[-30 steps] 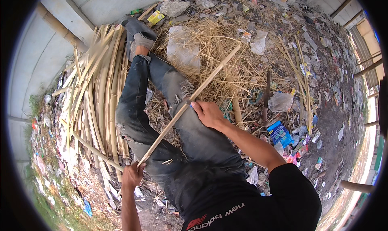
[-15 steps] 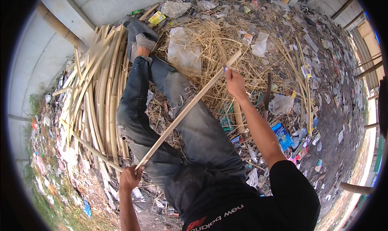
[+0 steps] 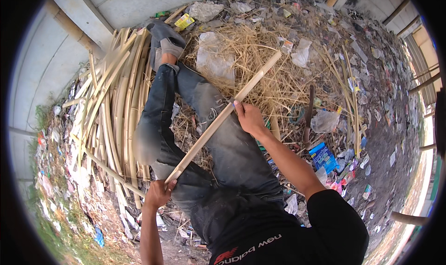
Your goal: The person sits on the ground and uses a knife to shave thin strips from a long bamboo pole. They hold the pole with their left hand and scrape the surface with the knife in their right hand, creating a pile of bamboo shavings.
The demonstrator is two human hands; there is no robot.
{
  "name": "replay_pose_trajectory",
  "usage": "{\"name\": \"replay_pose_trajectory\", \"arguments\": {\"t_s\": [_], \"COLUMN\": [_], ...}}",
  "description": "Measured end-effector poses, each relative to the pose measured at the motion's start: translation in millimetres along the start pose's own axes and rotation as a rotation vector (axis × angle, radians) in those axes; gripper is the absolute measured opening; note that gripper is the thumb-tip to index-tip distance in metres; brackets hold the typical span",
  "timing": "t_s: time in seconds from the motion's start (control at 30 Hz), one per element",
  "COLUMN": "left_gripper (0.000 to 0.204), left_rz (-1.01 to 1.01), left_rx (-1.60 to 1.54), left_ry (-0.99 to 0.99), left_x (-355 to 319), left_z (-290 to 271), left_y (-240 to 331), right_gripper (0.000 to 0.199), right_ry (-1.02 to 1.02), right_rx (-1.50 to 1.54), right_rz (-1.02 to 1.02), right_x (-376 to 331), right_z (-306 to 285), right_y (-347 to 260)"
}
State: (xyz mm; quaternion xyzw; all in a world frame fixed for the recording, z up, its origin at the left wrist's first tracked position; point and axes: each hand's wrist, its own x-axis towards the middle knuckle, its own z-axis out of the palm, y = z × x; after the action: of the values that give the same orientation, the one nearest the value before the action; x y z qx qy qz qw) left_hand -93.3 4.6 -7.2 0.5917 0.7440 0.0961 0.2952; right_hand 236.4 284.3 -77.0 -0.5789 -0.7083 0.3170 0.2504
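A long, pale bamboo strip (image 3: 218,121) runs slantwise across my lap, from near my left hip up to the far right. Around its near end my left hand (image 3: 158,194) is closed. Further up the strip, past its middle, my right hand (image 3: 250,119) grips it with the thumb and fingers. A small dark thing shows at the fingertips of this hand, too small to name. Below the strip lie my outstretched legs in worn, dark trousers (image 3: 232,158), torn at the knees.
A pile of bamboo strips (image 3: 121,112) lies to the left of my legs, beside a pale wall (image 3: 42,79). Ahead are straw-like shavings (image 3: 255,56). A dark narrow bar (image 3: 309,116), a blue packet (image 3: 323,157) and scattered litter lie at the right.
My right hand has moved down the strip, nearer to me and leftward, so more of the far end sticks out. The left hand has shifted slightly up and right.
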Motion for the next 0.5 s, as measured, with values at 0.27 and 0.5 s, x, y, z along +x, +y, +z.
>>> {"name": "replay_pose_trajectory", "arguments": {"t_s": [0.27, 0.5], "left_gripper": [0.064, 0.062], "left_rz": [-0.017, -0.041], "left_rx": [0.022, 0.018], "left_ry": [0.011, -0.086], "left_x": [-6.0, -2.3], "left_z": [4.8, -4.2], "left_y": [-15.4, -8.5], "right_gripper": [0.069, 0.070], "right_ry": [0.196, 0.190], "right_rx": [-0.104, -0.009], "right_rz": [0.192, 0.167], "right_x": [83.7, 78.1], "right_z": [-44.4, -30.6], "right_y": [51.1, 65.6]}}
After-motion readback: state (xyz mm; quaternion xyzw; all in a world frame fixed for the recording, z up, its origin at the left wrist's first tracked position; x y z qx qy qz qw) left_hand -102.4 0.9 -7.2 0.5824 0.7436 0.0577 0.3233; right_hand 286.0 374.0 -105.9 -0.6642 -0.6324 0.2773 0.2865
